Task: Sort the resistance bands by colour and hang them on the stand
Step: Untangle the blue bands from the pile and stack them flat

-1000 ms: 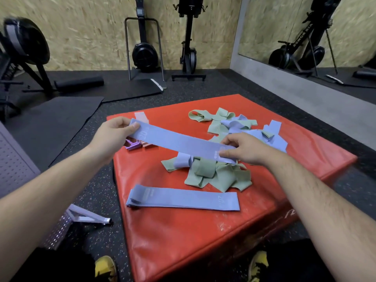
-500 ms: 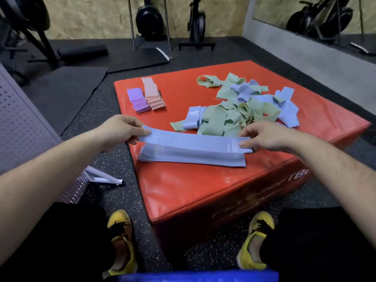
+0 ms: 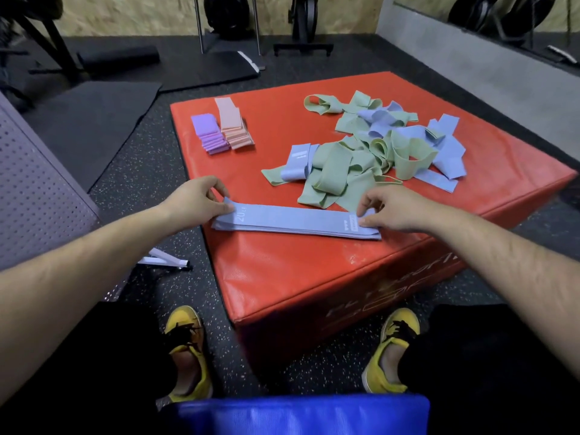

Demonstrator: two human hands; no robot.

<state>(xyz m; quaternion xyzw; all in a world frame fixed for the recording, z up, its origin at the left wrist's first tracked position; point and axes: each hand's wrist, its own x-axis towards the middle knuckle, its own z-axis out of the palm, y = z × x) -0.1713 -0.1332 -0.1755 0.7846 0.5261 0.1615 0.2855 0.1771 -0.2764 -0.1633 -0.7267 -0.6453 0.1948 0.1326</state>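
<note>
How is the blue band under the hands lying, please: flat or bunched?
Spread flat: the blue band lies straight at full length on the red box, left hand and right hand pinching its ends.

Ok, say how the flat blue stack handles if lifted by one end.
Likely floppy: the blue stack lies thin and flat, while bands in the loose pile curl and fold. Layers may slip apart; edges sit slightly offset.

Red plyo box (image 3: 314,271): glossy, finely textured vinyl. Blue resistance bands (image 3: 298,219): matt woven cloth. Floor (image 3: 141,171): rough speckled rubber. Back wall (image 3: 141,14): rough chipboard.
</note>
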